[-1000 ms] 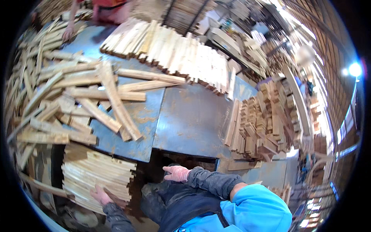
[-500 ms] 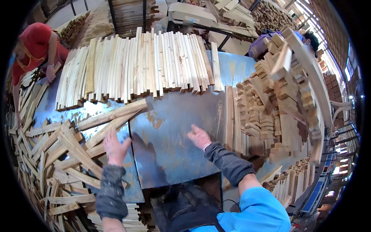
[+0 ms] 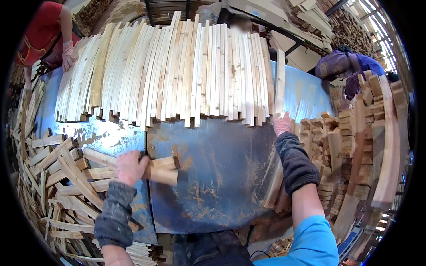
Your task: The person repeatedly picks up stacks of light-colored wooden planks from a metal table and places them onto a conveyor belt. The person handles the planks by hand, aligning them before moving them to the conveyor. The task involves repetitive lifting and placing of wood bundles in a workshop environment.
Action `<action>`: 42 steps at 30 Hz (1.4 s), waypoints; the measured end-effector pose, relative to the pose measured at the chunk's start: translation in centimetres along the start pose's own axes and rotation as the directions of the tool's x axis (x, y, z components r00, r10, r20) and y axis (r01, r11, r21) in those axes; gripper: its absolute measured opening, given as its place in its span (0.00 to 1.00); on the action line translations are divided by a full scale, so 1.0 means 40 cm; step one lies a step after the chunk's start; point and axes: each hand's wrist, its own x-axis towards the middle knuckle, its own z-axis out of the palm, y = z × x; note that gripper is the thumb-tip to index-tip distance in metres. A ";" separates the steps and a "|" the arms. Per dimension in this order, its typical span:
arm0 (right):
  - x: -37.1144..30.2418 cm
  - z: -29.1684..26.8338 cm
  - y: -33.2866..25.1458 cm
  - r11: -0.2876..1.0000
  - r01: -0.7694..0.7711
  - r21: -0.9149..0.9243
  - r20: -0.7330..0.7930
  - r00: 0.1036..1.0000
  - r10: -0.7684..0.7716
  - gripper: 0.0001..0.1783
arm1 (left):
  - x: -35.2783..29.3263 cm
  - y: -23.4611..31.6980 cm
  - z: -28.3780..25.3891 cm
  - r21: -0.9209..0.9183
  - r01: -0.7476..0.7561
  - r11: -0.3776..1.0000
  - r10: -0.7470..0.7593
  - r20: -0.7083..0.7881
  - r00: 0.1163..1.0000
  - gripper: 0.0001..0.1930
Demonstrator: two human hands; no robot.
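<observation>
My left hand [image 3: 130,168] is closed over a wooden strip [image 3: 162,176] at the edge of the loose pile. That strip's right end is blurred and lies near another strip's end. My right hand [image 3: 282,124] reaches forward, its fingers closed at the near end of a single wooden strip [image 3: 280,84]. This strip stands slightly apart from the right end of a long row of wooden strips [image 3: 177,71], laid side by side on the metal table [image 3: 208,177]. My fingertips there are partly hidden.
Loose strips [image 3: 66,195] lie jumbled on the left. On the right, stacked wood pieces [image 3: 350,142] rise beside the table. A person in red [image 3: 44,31] stands at the far left, a gloved hand by the row. Another person in purple [image 3: 339,64] bends at the far right.
My right hand has moved forward and right to the single strip's end. My left hand has closed on a strip in the pile, which has shifted. The view has turned slightly.
</observation>
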 end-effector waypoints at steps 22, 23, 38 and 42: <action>0.204 0.043 -0.020 0.708 -0.029 0.706 0.339 0.891 -0.301 0.30 | 0.219 0.551 0.038 -0.774 0.206 0.599 -0.421 -0.085 0.903 0.56; 0.205 0.040 -0.028 0.752 -0.010 0.659 0.336 0.898 -0.283 0.28 | 0.229 0.555 0.041 -0.765 0.211 0.609 -0.421 -0.086 0.903 0.57; 0.143 -0.080 0.004 0.491 -0.427 0.759 0.607 0.737 -0.297 0.25 | 0.256 0.543 0.102 -0.698 0.151 0.700 -0.430 -0.244 0.869 0.51; 0.144 -0.061 -0.004 0.401 -0.452 0.797 0.592 0.717 -0.368 0.23 | 0.258 0.547 0.109 -0.686 0.161 0.709 -0.438 -0.250 0.863 0.51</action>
